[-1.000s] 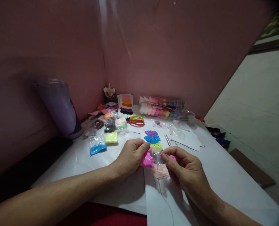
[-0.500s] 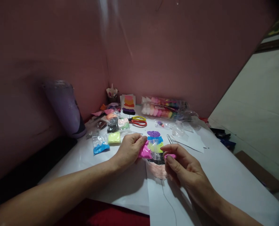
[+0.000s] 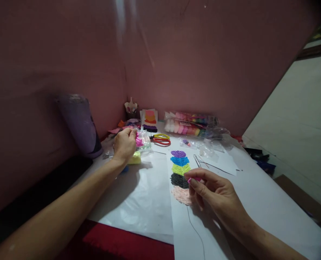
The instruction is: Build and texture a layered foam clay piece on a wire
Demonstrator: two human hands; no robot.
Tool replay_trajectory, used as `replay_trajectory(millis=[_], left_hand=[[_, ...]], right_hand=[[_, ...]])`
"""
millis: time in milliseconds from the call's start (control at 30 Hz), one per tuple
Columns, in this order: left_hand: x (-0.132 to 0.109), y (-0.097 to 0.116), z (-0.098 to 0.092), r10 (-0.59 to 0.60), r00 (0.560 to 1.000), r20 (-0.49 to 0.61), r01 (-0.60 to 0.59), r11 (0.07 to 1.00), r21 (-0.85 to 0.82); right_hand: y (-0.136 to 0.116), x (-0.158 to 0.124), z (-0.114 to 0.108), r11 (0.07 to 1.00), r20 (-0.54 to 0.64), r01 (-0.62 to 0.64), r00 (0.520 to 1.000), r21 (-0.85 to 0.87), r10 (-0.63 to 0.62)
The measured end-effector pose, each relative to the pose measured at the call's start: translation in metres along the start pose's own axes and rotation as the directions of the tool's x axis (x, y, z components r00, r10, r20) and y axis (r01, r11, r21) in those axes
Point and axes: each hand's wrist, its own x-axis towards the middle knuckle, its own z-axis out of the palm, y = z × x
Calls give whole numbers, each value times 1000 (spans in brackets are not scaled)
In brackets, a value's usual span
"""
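My left hand (image 3: 125,145) is closed on a clear bag of pink clay (image 3: 140,140), held over the bags at the back left. A yellow clay packet (image 3: 135,157) lies just below it. Between the fingertips of my right hand (image 3: 210,187) is a small lump of pink clay (image 3: 195,179). That hand hovers beside a sheet of paper (image 3: 186,231) bearing textured clay bands: purple (image 3: 178,154), blue (image 3: 179,161), yellow-green (image 3: 181,169), black (image 3: 179,180) and peach (image 3: 182,195). A thin drawn line runs down from the peach band.
Red-and-yellow-handled scissors (image 3: 161,139) lie behind the sheet. Farther back are a small banded picture (image 3: 150,121) and packs of coloured clay (image 3: 190,122). A purple tumbler (image 3: 79,124) stands at left. To the right are a metallic strip tool (image 3: 197,161) and clear plastic bags (image 3: 207,151).
My left hand has carried the bag of pink clay from above the sheet to the back left. My right hand stays almost in place with its pink lump. The view has shifted slightly.
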Motion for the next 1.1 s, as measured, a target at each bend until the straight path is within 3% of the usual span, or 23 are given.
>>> replay_trajectory(millis=[100, 200, 300, 367, 467, 600, 667, 700, 900, 1100], left_hand=[[9, -8, -5, 23, 995, -93, -7, 986, 165], [8, -7, -7, 125, 984, -129, -85, 956, 280], [-3, 2, -3, 281, 955, -95, -237, 917, 322], [-16, 10, 4, 413, 911, -4, -395, 874, 283], [-43, 23, 16, 568, 808, 156, -588, 796, 146], [-80, 33, 27, 805, 550, 223, -750, 594, -290], [-92, 34, 30, 850, 466, 245, -750, 526, -400], [-96, 34, 31, 847, 451, 282, -724, 531, -440], [-97, 24, 36, 760, 545, 355, -546, 643, -538], [-93, 24, 32, 761, 498, 417, -467, 640, -610]], right_hand=[[0, 1, -1, 999, -31, 21, 999, 33, -20], [-1, 1, -2, 995, -33, -25, 999, 95, 29], [-2, 1, -2, 992, -2, -51, 999, 113, 52], [-2, 1, -3, 992, 16, -44, 999, 115, 43], [-1, 2, -3, 990, 32, -9, 999, 141, 4], [-2, 3, -1, 989, 65, 17, 998, 149, -27], [0, 3, -1, 988, 80, 18, 996, 152, -31], [1, 3, -1, 988, 89, 15, 996, 154, -29], [8, 3, -3, 985, 188, -47, 982, 164, 15], [-1, 1, 0, 985, 188, -48, 982, 168, 16]])
